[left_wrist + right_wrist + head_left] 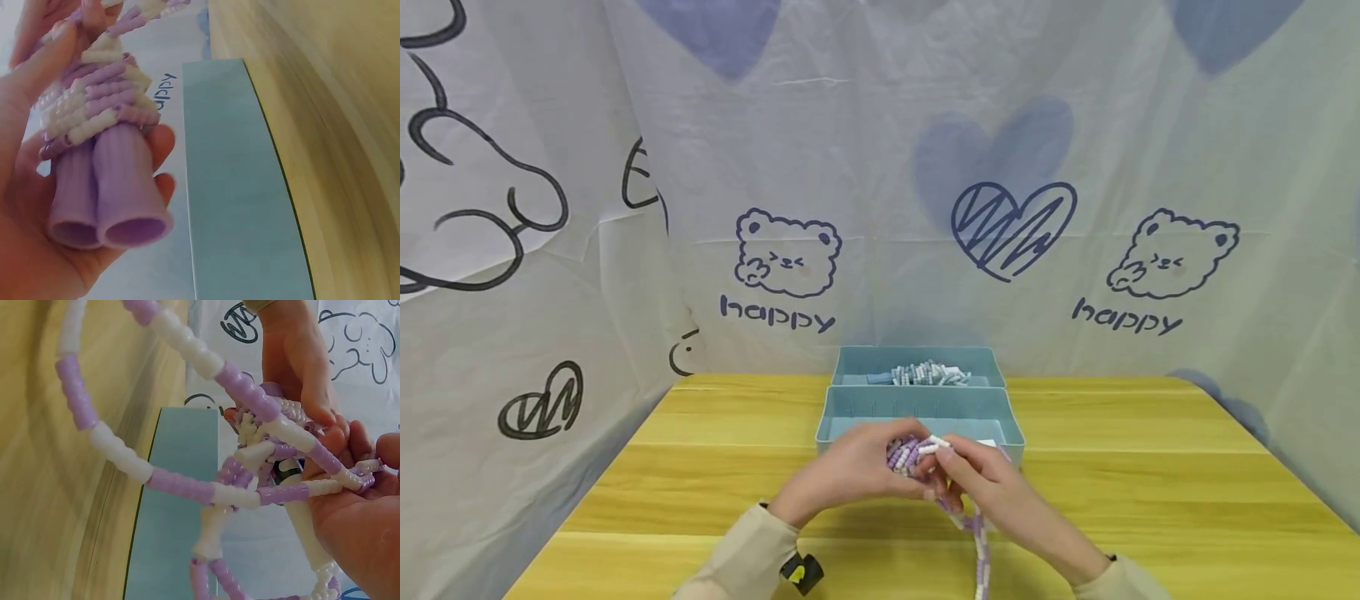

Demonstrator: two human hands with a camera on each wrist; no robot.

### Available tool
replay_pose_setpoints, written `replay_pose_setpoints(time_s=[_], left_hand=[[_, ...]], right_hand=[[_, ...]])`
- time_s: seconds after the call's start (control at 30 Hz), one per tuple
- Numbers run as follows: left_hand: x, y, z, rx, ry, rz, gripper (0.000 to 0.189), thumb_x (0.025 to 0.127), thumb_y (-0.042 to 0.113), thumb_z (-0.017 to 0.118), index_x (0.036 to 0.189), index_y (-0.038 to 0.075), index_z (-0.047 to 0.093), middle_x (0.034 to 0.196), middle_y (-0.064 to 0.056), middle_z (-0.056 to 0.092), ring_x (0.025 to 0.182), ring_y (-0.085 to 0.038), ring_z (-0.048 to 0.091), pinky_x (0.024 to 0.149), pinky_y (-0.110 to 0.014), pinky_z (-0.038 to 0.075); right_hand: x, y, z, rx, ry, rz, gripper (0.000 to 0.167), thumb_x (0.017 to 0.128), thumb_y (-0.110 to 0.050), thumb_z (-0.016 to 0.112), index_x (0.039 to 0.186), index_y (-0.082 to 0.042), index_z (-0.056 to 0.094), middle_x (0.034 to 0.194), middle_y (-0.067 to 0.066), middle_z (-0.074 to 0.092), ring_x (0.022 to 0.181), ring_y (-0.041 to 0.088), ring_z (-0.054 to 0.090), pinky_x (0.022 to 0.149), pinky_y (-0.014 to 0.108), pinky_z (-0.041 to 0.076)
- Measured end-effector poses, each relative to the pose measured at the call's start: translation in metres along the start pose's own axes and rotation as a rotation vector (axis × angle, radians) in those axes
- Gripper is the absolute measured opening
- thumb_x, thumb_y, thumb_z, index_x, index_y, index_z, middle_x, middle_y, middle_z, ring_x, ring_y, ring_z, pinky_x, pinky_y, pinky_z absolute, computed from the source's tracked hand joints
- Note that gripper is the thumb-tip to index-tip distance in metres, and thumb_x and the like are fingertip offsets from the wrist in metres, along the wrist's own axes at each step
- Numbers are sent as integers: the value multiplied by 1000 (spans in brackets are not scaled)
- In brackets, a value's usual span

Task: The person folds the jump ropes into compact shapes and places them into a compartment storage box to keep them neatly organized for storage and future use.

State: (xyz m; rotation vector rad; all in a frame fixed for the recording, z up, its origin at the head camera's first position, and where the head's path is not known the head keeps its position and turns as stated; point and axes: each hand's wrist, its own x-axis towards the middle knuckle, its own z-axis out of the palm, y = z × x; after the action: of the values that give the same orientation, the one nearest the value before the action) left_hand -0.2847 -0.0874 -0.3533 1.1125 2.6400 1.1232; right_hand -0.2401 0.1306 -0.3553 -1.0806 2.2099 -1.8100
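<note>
A beaded jump rope (pixel 904 454) in purple and white is bundled in my left hand (pixel 850 467), in front of the blue box. In the left wrist view, its two purple handles (pixel 131 187) lie side by side against the palm, with beaded cord wrapped across their upper ends. My right hand (pixel 1003 500) pinches a stretch of the beads close to the bundle. From there a loose length (pixel 982 554) hangs toward the table's near edge. The right wrist view shows a wide loop of beads (pixel 181 486) running out from the right fingers. Part of the bundle is hidden by the fingers.
A light blue box (pixel 919 393) with two compartments stands on the wooden table (pixel 722 467), just beyond the hands. Its rear compartment holds another jump rope (pixel 928 373) with blue and white beads. A printed cloth (pixel 880 167) hangs behind and at both sides.
</note>
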Motion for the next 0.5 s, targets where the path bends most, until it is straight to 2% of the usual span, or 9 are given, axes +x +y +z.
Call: replay_pose_setpoints(time_s=[0.1,0.2,0.33,0.5], left_hand=[[0,2,1,48,41,-9,36,79,46,79,109,34,63,89,15,64,72,-6,60,60,-26,51],[-1,4,-1,113,63,-9,29,81,40,77,105,34,62,83,16,62,68,-6,58,56,-26,49],[-1,5,-2,171,62,-16,22,82,37,73,101,36,63,80,18,61,67,-6,56,56,-27,46],[-1,4,-1,175,42,-6,14,86,37,70,99,37,65,78,19,61,63,-6,56,54,-28,45]], right_hand=[[0,0,-1,-3,1,-8,25,107,-11,39,109,1,61,70,20,49,56,25,44,48,29,43],[-1,-4,-7,10,50,67,22,105,-15,47,111,1,61,68,14,46,54,16,41,46,26,38],[-4,-9,-20,-8,135,194,23,100,-23,60,112,-5,66,69,6,50,54,9,42,46,21,37],[-5,-12,-36,-68,157,236,21,96,-26,67,110,-12,68,61,3,46,48,10,35,43,22,31]])
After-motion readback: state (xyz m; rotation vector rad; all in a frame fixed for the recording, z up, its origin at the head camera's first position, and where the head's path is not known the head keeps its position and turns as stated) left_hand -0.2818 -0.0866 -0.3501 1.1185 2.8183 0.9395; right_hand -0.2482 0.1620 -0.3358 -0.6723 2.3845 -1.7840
